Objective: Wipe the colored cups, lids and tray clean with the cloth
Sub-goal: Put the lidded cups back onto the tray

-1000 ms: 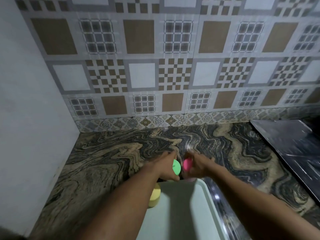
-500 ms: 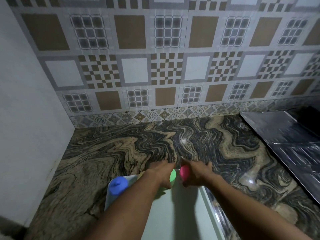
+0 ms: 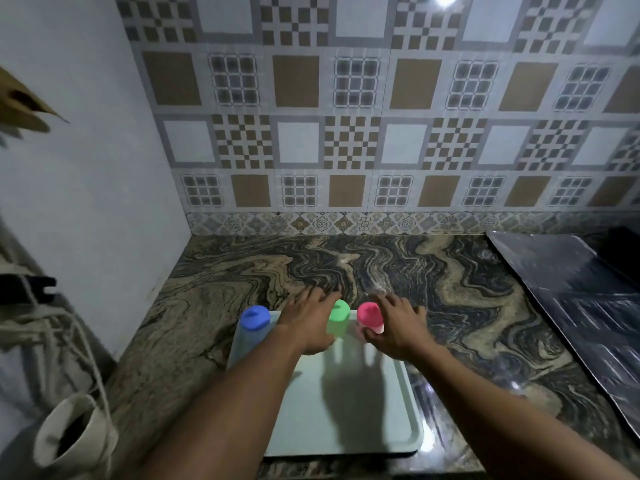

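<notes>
A pale green tray (image 3: 374, 427) lies on a swirled brown-and-black stone counter (image 3: 450, 289), in the corner below a tiled wall (image 3: 346, 133) patterned in brown and grey. Three cups stand in a row along the tray's far edge: a blue cup (image 3: 254, 320) at the left corner, a green cup (image 3: 338, 315) in the middle and a pink cup (image 3: 369, 315) just beside it. The person reaches in with both bare arms. The left hand (image 3: 308, 322) sits against the left side of the green cup, fingers straight and spread past it. The right hand (image 3: 398, 329) sits against the right side of the pink cup, fingers fanned out, thumb at the cup's base – neither hand closes around anything. The hands are apart, with the two cups between them. A dark shiny sheet (image 3: 571, 299) lies on the counter to the right.
</notes>
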A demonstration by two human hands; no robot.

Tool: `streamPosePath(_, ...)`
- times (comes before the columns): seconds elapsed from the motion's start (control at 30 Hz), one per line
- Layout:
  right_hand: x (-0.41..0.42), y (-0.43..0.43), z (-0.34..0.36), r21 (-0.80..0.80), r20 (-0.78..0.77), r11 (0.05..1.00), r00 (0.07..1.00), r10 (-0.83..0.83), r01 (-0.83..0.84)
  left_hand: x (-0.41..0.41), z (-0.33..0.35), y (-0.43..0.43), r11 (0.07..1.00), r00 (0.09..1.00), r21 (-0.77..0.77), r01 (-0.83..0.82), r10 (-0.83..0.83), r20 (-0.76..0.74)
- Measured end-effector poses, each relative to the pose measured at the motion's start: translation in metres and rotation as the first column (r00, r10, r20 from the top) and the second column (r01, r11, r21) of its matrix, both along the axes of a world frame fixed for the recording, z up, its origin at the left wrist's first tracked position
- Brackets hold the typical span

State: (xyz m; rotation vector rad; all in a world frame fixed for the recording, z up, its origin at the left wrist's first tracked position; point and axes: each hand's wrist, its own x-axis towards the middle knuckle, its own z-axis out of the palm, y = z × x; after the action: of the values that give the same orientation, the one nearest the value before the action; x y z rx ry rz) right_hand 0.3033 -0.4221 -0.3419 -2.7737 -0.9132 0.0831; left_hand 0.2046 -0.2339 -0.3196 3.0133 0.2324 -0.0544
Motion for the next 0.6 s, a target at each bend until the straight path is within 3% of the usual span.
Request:
streamPosePath(0.2,-0.062,-0.025,-0.017,0.115,0.032,0.986,0.992,0.120,-0.123,-0.077,-0.028,-0.030,0.998,0.997,-0.022,-0.064,0.065,0.048)
streamPosePath(0.47,-0.129,-0.044,-0.075,0.052,-0.150,0.977,0.966,0.211,-0.206,-0.158,-0.095,-0.042,0.981,0.959,-0.114,-0.155,0.121,-0.256)
streamPosePath(0.6,-0.135,-0.044,-0.082,0.015,-0.121,0.972,0.965,0.233,-0.233,-0.161,-0.098,-0.038,0.981,0.960,-0.119,-0.152,0.118,-0.255)
